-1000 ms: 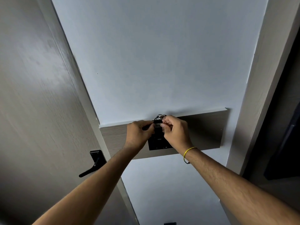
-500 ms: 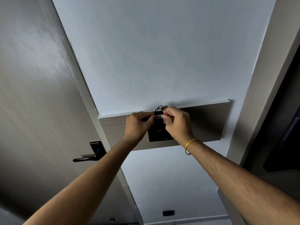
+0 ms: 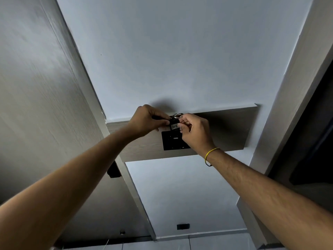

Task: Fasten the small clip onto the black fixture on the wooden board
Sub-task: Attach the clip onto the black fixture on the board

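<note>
A grey-brown wooden board [image 3: 225, 130] is mounted across the white wall. A black square fixture [image 3: 171, 142] sits on it near the middle. Above the fixture's top edge, both hands pinch a small black clip [image 3: 174, 124] with a white label marked 407 and a metal ring [image 3: 177, 115] on top. My left hand [image 3: 146, 121] grips the clip from the left, fingers closed on it. My right hand [image 3: 195, 132] holds its right side and covers the fixture's upper right corner. A yellow band circles my right wrist.
A grey wood-grain door [image 3: 45, 105] fills the left side, its black handle plate [image 3: 113, 171] partly behind my left forearm. A pale door frame [image 3: 292, 87] and a dark opening stand at the right. A small black wall outlet [image 3: 182, 226] sits low on the wall.
The view has shifted, so the board sits a little lower right. Both hands have lifted the clip slightly, exposing its white label above the fixture. The door handle is now hidden by my left forearm.
</note>
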A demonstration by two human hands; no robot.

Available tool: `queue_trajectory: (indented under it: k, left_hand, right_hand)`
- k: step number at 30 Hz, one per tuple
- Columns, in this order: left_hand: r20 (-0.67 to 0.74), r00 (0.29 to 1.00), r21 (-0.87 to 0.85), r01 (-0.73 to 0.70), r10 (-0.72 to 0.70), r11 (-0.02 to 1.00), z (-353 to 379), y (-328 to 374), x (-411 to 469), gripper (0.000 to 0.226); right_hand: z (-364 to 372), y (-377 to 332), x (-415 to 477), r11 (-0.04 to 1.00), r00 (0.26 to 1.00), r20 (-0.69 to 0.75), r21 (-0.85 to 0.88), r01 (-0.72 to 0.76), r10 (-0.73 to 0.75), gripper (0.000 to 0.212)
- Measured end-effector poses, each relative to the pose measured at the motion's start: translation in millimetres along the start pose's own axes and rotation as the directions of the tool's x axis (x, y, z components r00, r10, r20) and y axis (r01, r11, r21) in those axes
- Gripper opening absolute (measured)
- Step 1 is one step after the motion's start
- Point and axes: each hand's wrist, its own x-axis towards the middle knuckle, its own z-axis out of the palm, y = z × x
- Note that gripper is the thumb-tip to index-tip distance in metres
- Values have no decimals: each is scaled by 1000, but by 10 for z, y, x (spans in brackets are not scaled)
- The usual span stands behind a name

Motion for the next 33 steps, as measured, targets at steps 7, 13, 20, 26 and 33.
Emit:
queue_trajectory:
  k: [7, 13, 20, 26, 33]
  left_hand:
    - [99, 995, -13, -10, 11, 1000, -24, 67, 81, 16]
    - [77, 996, 48, 34, -37, 998, 122, 22, 39, 13]
    - [26, 1000, 163, -3, -2, 987, 210, -7, 12, 15]
    - [-82, 995, 224, -35, 54, 974, 439, -103, -96, 10]
    - [-197, 923, 478, -205, 332, 854, 267, -137, -290, 19]
  right_hand:
    - [-2, 22, -45, 999, 999, -29, -19, 26, -27, 7]
    - [53, 70, -161, 1000, 998, 63, -16, -3, 4, 6]
    - [83, 143, -201, 999, 997, 68, -13, -33, 34, 6]
    - [153, 183, -367, 994, 993, 68, -58, -96, 100, 13]
    - [-182, 173, -285, 991, 996, 58, -119, -60, 67, 5]
